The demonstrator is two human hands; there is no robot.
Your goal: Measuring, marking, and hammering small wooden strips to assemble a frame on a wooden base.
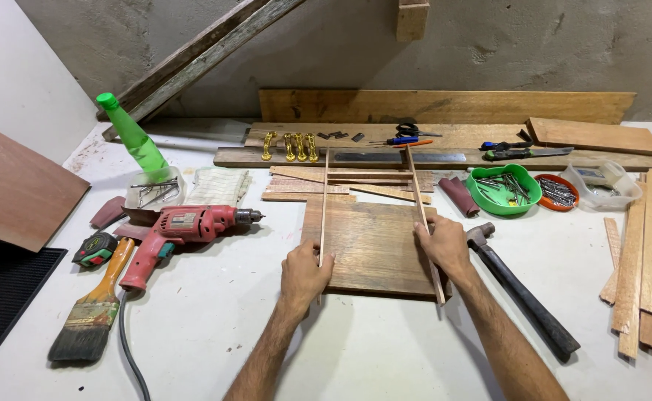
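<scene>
A square brown wooden board [374, 249] lies flat on the white table in front of me. Two thin pale wooden strips rest on it, running away from me. My left hand [304, 273] pinches the left strip [324, 200] at the board's left edge. Along the board's right edge, my right hand [443, 245] presses on the right strip [419, 200], which slants slightly. Both strips reach across a pile of flat wood offcuts [341, 184] behind the board.
A hammer [523, 293] lies right of my right hand. A red electric drill [181, 232], paintbrush [92, 308] and tape measure [94, 249] lie left. Green bowl of nails [504, 191], wood strips [641, 260] at right, green bottle [134, 137], planks at the back.
</scene>
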